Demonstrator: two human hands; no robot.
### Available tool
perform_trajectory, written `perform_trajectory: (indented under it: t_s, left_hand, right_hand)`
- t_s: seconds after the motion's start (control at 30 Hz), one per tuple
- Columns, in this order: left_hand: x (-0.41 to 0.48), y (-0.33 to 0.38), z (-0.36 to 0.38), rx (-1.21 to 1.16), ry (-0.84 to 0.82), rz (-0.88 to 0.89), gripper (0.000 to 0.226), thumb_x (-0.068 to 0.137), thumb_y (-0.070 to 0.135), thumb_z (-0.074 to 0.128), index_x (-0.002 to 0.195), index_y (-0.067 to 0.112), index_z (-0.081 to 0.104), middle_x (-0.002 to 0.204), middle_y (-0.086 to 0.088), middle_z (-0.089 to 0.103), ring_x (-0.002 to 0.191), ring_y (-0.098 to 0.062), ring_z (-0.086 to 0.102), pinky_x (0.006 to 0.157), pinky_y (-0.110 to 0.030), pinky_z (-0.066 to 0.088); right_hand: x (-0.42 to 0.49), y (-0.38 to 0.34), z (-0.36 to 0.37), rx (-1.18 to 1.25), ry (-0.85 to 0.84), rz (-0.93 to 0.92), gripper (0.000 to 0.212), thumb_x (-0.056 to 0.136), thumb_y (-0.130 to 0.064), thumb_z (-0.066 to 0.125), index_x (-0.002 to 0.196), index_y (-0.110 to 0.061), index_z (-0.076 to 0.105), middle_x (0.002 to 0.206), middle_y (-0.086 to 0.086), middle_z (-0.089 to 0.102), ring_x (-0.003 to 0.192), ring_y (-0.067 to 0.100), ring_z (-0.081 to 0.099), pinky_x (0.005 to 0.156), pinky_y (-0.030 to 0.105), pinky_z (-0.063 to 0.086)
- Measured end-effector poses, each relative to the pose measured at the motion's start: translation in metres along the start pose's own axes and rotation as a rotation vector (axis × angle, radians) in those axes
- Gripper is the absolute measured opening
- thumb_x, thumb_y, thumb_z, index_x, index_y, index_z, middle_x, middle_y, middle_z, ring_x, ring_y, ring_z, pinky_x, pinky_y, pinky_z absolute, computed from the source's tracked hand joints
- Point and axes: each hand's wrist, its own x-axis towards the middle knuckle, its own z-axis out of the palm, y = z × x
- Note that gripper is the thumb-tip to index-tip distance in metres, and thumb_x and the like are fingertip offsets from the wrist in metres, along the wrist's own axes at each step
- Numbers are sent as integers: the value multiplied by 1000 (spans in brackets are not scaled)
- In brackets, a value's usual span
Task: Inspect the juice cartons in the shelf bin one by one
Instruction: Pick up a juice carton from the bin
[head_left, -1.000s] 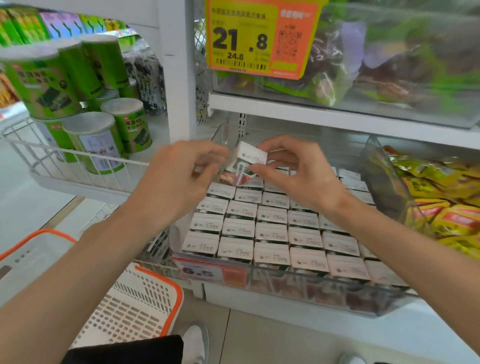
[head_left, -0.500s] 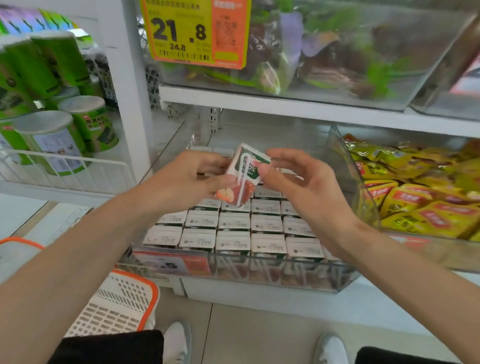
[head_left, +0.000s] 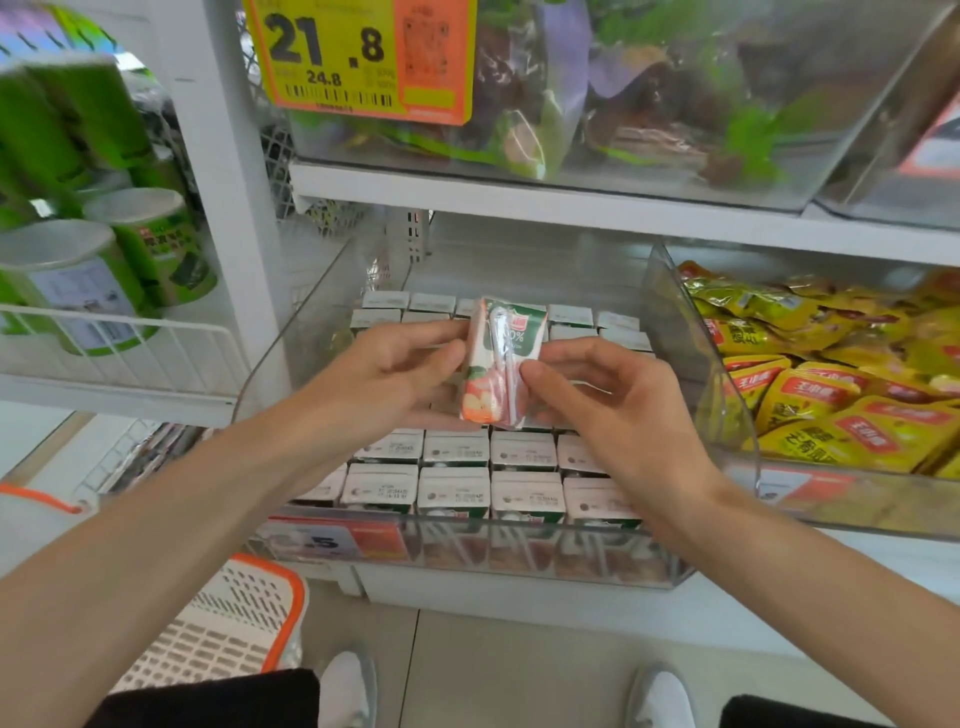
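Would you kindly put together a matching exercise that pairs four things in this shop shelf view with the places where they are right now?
Things:
1. juice carton
2. yellow packets
3. green canisters
4. orange-rimmed basket

Places:
A. in the wire rack at the left
B. low at the left, near the person's feet
C. pinched between the left hand and right hand above the clear bin
D. in the neighbouring bin at the right

Pairs: 1-C, 2-D, 3-A, 4-B
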Motion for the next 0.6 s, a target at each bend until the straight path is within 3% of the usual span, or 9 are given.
perform_trajectory:
  t_s: [0.2,0.33,0.43,0.5,0.6]
  left_hand:
    - [-2,-6,-3,-45,3,-28,37,107,10,55,137,29,64,120,3,78,107,-22,77,85,-32,64]
    - [-2,-6,-5,-96,-9,-44,39,101,18,62,138,28,64,122,1,78,110,-22,76,85,-32,64]
    - [-2,-6,-3,-116,-95,-73,41,97,32,63,137,25,65,125,3,77,117,-17,73,91,-28,61]
    - [-2,-5,-1,-148,-143,-90,42,97,38,62,136,24,65,126,4,76,119,-14,72,93,-23,59]
    - [-2,-4,2,-126,-113,-66,38,96,39,66,131,28,68,122,9,77,114,-9,73,86,-17,58]
  right_hand:
    - [-2,2,0,-41,-16,-34,10,94,-13,79,104,-12,78,97,0,82,91,17,78,75,21,61]
    - [-1,2,1,-21,-14,-30,11,96,-13,75,107,-11,79,97,1,82,88,16,78,77,23,62]
    - [-2,1,2,11,-95,28,19,103,-16,66,117,-14,80,108,3,82,99,22,79,93,37,63]
    - [-1,-3,2,97,-195,98,25,107,-21,61,124,-15,77,115,4,81,110,22,77,104,39,58]
    - [-1,-3,0,47,-298,112,38,100,-41,71,133,-21,73,123,1,78,122,18,71,115,42,47]
